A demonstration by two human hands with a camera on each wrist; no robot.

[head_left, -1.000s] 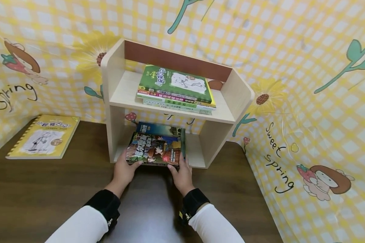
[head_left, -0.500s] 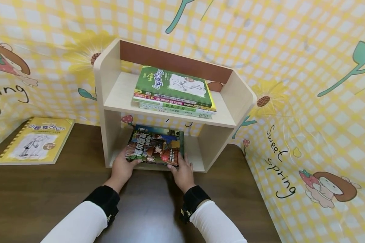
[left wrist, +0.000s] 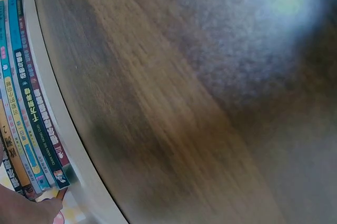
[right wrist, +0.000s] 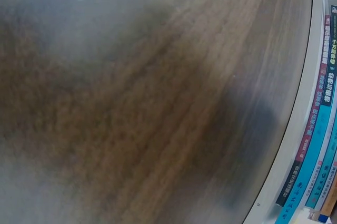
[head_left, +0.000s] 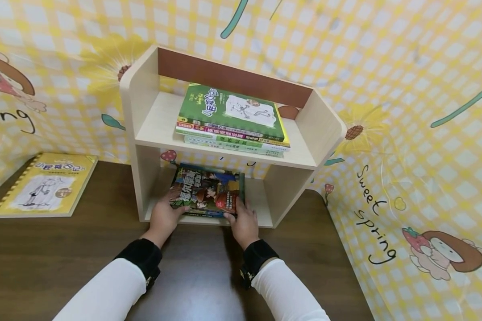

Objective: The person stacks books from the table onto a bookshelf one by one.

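A stack of books (head_left: pixel 205 191) lies flat in the lower compartment of a small wooden bookshelf (head_left: pixel 293 191); its top book has a dark, colourful cartoon cover. My left hand (head_left: pixel 164 217) holds the stack's left side near the front corner, thumb toward the front edge. On the opposite side my right hand (head_left: pixel 245 224) grips the right front corner in the same manner. Several spines (left wrist: pixel 31 113) show one above another in the left wrist view, close over the pale shelf board. The right wrist view shows the spines (right wrist: pixel 316 108) from the other end.
On the upper shelf rests another stack of books (head_left: pixel 233 113), a green one on top. A yellow book (head_left: pixel 46 185) lies on the brown table (head_left: pixel 201 276) left of the bookshelf. A yellow checked cloth (head_left: pixel 417 156) covers the walls behind and to the right.
The top book has slid back over the blue book beneath it, which now shows far less. Both hands have stayed at the stack's sides. The head view has shifted slightly.
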